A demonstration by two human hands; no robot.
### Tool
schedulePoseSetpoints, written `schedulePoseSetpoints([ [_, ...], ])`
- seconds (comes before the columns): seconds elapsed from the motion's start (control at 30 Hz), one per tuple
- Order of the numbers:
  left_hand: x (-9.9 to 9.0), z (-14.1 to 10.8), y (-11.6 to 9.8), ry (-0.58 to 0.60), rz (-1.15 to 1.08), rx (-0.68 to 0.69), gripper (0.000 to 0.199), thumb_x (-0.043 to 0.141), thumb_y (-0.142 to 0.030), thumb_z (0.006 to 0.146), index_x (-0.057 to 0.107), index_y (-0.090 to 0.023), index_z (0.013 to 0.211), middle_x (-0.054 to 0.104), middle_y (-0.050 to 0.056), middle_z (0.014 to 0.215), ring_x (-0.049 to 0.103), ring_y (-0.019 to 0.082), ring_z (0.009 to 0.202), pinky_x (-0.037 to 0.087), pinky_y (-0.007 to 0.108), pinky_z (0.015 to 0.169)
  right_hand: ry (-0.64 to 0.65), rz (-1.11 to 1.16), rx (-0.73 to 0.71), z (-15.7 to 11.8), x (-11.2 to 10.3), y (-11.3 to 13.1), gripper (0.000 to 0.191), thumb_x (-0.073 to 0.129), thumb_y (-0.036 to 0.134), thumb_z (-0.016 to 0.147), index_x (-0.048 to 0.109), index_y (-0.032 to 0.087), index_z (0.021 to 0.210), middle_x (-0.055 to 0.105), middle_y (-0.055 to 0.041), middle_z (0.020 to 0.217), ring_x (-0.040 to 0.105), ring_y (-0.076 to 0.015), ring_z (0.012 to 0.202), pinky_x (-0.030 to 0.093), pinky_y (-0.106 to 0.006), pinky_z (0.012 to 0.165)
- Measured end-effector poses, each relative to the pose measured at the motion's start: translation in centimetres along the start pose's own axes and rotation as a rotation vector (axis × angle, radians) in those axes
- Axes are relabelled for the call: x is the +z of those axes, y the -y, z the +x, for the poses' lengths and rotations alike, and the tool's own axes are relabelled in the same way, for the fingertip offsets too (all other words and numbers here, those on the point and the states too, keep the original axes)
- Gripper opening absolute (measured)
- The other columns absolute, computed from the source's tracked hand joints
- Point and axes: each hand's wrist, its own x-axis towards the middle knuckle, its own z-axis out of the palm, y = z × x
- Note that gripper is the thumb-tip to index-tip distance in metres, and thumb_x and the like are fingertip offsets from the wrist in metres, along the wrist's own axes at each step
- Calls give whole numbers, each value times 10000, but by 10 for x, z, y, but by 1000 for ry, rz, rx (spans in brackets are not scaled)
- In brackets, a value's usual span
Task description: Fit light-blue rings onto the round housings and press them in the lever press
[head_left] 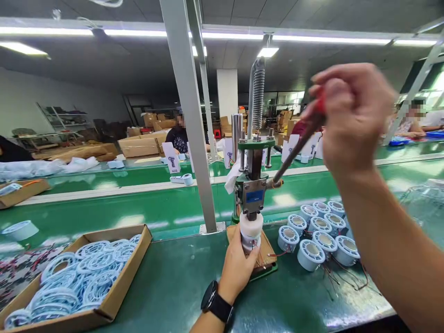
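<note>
A small hand press with a spring column stands on a wooden base at the bench's middle. My left hand, a black watch on its wrist, grips a white round part with thin wires under the press ram. High on the right, my right hand is closed on the red-tipped press lever, which slopes down to the press.
Several light-blue round parts with wires lie right of the press. A cardboard tray of blue ring grilles sits at the left. A grey post rises behind. Other people work at benches beyond the green conveyor.
</note>
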Motion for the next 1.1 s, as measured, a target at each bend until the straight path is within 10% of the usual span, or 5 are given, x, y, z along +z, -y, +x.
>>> schedulePoseSetpoints([
  [0.17, -5, -3, 2, 13, -11, 6, 594, 594, -261, 855, 399, -198, 1412, 576, 106, 1368, 546, 245, 1246, 394, 369, 1062, 29, 112, 149, 30, 56, -33, 361, 450, 165, 914, 520, 199, 1266, 595, -55, 1205, 646, -83, 742, 544, -241, 666],
  [0.37, -5, -4, 7, 37, -55, -1, 639, 598, -216, 838, 370, -213, 1436, 492, 113, 1461, 458, 269, 1349, 347, 430, 1129, -171, 136, 407, -174, 56, -7, 487, 477, 252, 929, 366, 290, 1402, 507, -82, 1353, 512, -229, 1263, 438, -464, 1067],
  [0.47, -4, -3, 5, 47, -96, 26, 641, 564, -218, 873, 320, -248, 1466, 436, 102, 1508, 427, 259, 1378, 351, 430, 1137, 108, 120, 632, -257, 62, 0, 653, 534, 291, 901, 233, 312, 1481, 443, -80, 1436, 479, -240, 1312, 426, -443, 1092],
  [0.73, -22, -9, -7, 154, -59, -49, 677, 546, -154, 841, 347, -297, 1472, 443, 33, 1513, 404, 222, 1400, 348, 399, 1166, 335, 155, 925, -278, 69, -4, 736, 663, 345, 798, 314, 280, 1442, 580, -41, 1347, 590, -217, 1211, 518, -300, 987],
  [1.1, -243, -46, 27, -301, 1050, -181, 411, 515, -252, 878, 570, -108, 1259, 578, 189, 1330, 515, 322, 1263, 392, 521, 1088, 178, 54, 1046, -305, 47, -10, 909, 772, 535, 636, 412, 283, 1431, 488, -115, 1392, 463, -413, 1285, 308, -613, 1122],
])
